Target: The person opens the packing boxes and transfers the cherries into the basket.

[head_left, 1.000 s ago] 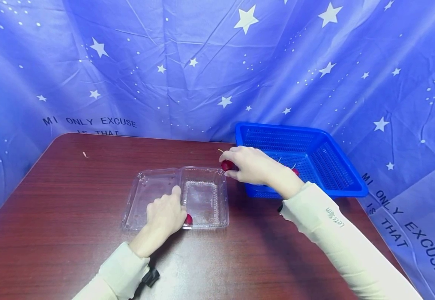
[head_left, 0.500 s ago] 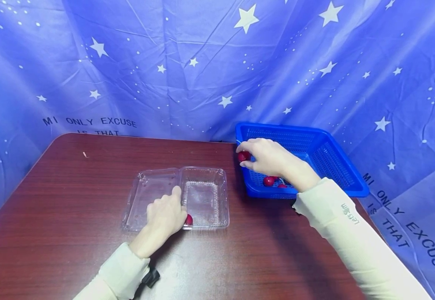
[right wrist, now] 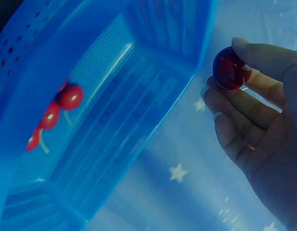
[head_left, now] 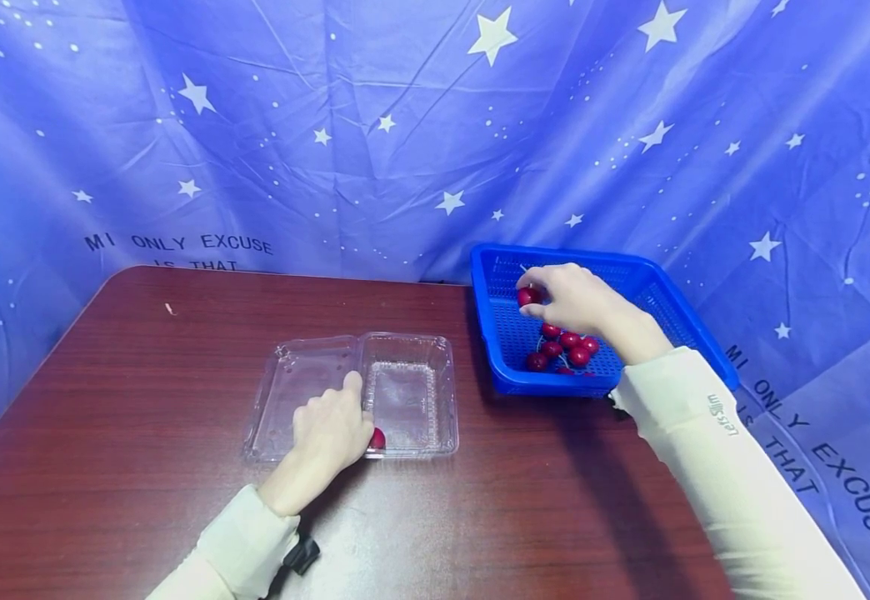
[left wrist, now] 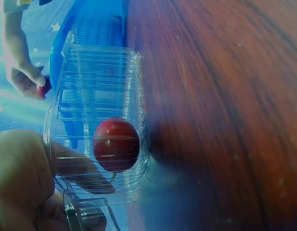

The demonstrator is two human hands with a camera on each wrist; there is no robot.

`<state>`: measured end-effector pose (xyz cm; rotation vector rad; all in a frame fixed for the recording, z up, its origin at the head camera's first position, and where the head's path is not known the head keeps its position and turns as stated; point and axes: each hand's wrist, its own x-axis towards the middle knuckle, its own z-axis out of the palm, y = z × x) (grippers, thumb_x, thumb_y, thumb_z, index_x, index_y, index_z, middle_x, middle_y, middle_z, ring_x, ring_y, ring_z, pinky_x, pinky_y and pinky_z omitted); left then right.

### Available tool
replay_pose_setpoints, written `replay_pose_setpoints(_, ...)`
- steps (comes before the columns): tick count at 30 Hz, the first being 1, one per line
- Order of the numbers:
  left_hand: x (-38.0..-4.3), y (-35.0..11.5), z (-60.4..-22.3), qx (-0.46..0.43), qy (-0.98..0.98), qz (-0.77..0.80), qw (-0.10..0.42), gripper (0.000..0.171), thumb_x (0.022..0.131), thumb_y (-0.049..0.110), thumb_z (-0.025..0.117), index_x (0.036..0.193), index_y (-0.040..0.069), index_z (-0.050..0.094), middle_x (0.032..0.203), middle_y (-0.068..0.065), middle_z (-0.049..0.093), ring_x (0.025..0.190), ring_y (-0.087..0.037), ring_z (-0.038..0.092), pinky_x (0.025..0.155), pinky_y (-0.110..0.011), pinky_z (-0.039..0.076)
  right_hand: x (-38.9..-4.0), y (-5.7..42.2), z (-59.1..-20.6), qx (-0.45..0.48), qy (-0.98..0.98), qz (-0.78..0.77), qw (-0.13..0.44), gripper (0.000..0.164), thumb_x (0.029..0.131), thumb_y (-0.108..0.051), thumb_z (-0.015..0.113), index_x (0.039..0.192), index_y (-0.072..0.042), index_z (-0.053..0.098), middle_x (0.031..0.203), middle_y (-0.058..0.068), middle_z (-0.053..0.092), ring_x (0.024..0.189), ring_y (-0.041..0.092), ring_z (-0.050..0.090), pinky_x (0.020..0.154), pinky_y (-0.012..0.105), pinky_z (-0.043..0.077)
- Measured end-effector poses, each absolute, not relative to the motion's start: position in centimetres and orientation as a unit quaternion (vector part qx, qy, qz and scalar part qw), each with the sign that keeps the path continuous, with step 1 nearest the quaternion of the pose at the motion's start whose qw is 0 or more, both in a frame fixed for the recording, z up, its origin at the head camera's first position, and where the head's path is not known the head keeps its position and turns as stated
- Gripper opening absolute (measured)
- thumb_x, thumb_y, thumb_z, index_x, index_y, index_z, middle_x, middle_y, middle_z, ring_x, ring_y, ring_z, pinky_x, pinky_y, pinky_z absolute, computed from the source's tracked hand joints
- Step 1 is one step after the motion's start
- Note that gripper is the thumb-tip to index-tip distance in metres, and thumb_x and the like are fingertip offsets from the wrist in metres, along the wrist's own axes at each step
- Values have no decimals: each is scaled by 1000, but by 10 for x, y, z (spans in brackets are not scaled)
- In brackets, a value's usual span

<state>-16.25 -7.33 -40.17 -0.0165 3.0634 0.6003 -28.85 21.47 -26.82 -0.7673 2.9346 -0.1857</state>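
My right hand (head_left: 570,296) pinches a dark red cherry (head_left: 528,297) between thumb and fingers, above the blue plastic basket (head_left: 543,386). In the right wrist view that cherry (right wrist: 230,69) shows at the fingertips. Several red cherries with stems (head_left: 570,340) lie on the basket floor. My left hand (head_left: 327,425) grips the clear plastic clamshell box (head_left: 446,400) at its middle fold, and in the left wrist view its fingers (left wrist: 83,171) show through the plastic. One cherry (left wrist: 116,145) sits inside the box tray, close to that hand.
The box lid (head_left: 307,367) lies folded out to the left on the brown wooden table (head_left: 142,417). A small pale scrap (head_left: 171,309) rests near the table's back left. A blue star-patterned cloth (head_left: 375,167) hangs behind the table.
My right hand has moved right with the cherry, from beside the box to over the basket, uncovering more cherries there. The left hand and the box have stayed put.
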Motion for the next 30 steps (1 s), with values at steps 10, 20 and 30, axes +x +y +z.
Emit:
replay_pose_setpoints(10, -163, -73, -401, -9, 981, 193, 10, 20, 82, 19, 58, 92, 6, 46, 74, -23, 68, 65, -42, 65, 49, -50, 46, -295, 244, -265, -203, 975, -72, 61, 34, 91, -19, 64, 120, -1, 61, 99, 17, 70, 83, 29, 61, 80, 53, 50)
replay_pose_setpoints(20, -163, -72, -401, -10, 981, 193, 14, 21, 83, 20, 58, 93, 6, 46, 75, -23, 68, 67, -42, 66, 50, -50, 47, -300, 281, -264, -160, 983, -67, 60, 33, 90, -20, 64, 116, 1, 61, 100, 23, 69, 88, 35, 60, 78, 57, 48)
replay_pose_setpoints(30, -163, -72, -401, -10, 981, 191, 14, 22, 83, 20, 58, 94, 6, 46, 75, -23, 68, 67, -42, 65, 51, -50, 47, -302, 303, -266, -148, 985, -43, 75, 35, 89, -20, 65, 114, 3, 62, 98, 26, 68, 88, 37, 61, 78, 60, 47)
